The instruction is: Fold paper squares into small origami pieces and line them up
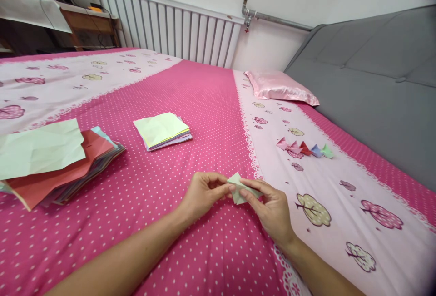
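Note:
A small piece of pale green folded paper [237, 198] is held just above the pink dotted bedspread. My left hand [207, 192] pinches its left side between thumb and fingers. From the right, my right hand [269, 203] grips the same paper, with the thumb and fingers pressed on its folds. Parts of the paper are hidden behind the fingers. To the right lies a row of several small folded paper pieces [305, 149] in pink, red, blue and green.
A neat stack of square paper [161, 129] lies beyond my left hand. Farther left is a larger, messy paper pile [64, 164]. A pink pillow [281, 88] rests by the grey headboard [374, 69]. A white radiator [170, 23] lines the wall behind.

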The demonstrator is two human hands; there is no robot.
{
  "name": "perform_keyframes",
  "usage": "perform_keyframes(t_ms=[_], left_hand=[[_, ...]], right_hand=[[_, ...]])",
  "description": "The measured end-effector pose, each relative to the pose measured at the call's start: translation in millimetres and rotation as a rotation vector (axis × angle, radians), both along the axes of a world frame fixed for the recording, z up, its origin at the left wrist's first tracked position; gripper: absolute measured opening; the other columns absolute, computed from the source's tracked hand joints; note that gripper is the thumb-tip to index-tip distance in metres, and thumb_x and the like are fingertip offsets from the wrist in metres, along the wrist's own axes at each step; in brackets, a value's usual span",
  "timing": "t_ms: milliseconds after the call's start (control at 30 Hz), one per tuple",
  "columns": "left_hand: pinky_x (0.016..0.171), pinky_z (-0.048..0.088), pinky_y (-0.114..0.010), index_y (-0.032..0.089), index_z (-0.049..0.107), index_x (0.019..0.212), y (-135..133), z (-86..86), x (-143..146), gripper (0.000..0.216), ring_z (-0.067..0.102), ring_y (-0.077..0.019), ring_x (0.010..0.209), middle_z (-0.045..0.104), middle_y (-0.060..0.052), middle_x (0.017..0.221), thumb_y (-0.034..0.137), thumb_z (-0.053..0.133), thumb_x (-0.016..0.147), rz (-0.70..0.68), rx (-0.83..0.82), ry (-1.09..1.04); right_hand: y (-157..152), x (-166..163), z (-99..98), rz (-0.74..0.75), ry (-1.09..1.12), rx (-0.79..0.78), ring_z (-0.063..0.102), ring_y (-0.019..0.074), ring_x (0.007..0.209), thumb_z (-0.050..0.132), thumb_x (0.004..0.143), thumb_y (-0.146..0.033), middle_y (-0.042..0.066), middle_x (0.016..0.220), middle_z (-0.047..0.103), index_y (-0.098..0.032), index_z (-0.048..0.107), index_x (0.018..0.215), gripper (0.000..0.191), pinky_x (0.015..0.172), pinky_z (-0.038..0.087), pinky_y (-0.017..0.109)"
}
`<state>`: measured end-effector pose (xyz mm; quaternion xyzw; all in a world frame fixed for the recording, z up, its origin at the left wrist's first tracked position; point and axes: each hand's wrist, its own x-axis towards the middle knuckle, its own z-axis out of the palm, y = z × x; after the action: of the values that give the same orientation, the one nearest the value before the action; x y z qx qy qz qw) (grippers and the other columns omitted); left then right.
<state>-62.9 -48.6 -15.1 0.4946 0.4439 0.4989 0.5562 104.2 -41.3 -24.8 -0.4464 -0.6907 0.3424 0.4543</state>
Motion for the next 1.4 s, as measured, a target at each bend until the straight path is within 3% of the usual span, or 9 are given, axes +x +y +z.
perform_keyframes(t_ms=[333, 433, 533, 700, 1000, 1400], left_hand=[[0.055, 0.047, -0.023, 0.012, 0.062, 0.067, -0.2, -2.8, 2.1, 0.02, 0.059, -0.011, 0.054, 0.065, -0.003, 0.06, 0.028, 0.071, 0.061, 0.0, -0.024, -0.08], [0.054, 0.047, -0.024, 0.012, 0.059, 0.082, -0.2, -2.9, 2.1, 0.031, 0.059, -0.0119, 0.054, 0.064, -0.002, 0.06, 0.029, 0.072, 0.06, 0.001, -0.023, -0.108], [0.048, 0.04, -0.02, 0.013, 0.061, 0.095, -1.1, -2.6, 0.1, 0.04, 0.052, -0.0081, 0.049, 0.06, 0.0, 0.06, 0.03, 0.071, 0.061, 0.015, 0.054, 0.049], [0.051, 0.036, -0.021, 0.018, 0.07, 0.072, -2.2, -3.8, -2.7, 0.019, 0.044, -0.0092, 0.056, 0.053, -0.001, 0.061, 0.035, 0.067, 0.065, 0.078, 0.294, 0.341], [0.055, 0.041, -0.024, 0.016, 0.068, 0.068, -5.0, -2.0, -1.9, 0.019, 0.055, -0.0125, 0.059, 0.065, -0.006, 0.065, 0.034, 0.064, 0.069, 0.008, 0.334, 0.317], [0.067, 0.047, -0.025, 0.019, 0.07, 0.085, -5.5, 1.0, -3.0, 0.021, 0.062, -0.0158, 0.073, 0.07, -0.007, 0.083, 0.031, 0.054, 0.078, -0.059, 0.349, 0.298]], right_hand=[[0.1, 0.3, 1.3, 0.036, 0.005, 0.003, 0.059, 0.0154, 0.071, 0.06, 0.075, -0.026, 0.002, 0.077, 0.063, -0.022, 0.068, 0.082, 0.011, 0.065, 0.048, 0.028], [0.2, 0.1, 2.7, 0.051, -0.008, 0.01, 0.058, 0.0147, 0.069, 0.059, 0.076, -0.026, 0.002, 0.075, 0.062, -0.022, 0.068, 0.079, 0.01, 0.065, 0.047, 0.028], [0.2, 0.2, 3.4, 0.071, -0.018, 0.03, 0.058, 0.0144, 0.069, 0.059, 0.077, -0.025, 0.002, 0.074, 0.061, -0.021, 0.067, 0.078, 0.01, 0.063, 0.046, 0.027], [-1.9, 0.3, 4.0, 0.093, -0.053, 0.085, 0.058, 0.015, 0.069, 0.057, 0.077, -0.024, 0.003, 0.075, 0.06, -0.021, 0.067, 0.077, 0.01, 0.062, 0.047, 0.027], [-3.0, 2.4, 1.0, 0.07, -0.101, 0.243, 0.057, 0.0157, 0.069, 0.058, 0.077, -0.02, 0.003, 0.077, 0.06, -0.024, 0.068, 0.084, 0.013, 0.061, 0.049, 0.029], [3.7, 8.5, 0.1, -0.063, -0.095, 0.319, 0.055, 0.0152, 0.065, 0.065, 0.071, -0.021, 0.002, 0.068, 0.059, -0.023, 0.068, 0.075, 0.005, 0.059, 0.046, 0.03]])
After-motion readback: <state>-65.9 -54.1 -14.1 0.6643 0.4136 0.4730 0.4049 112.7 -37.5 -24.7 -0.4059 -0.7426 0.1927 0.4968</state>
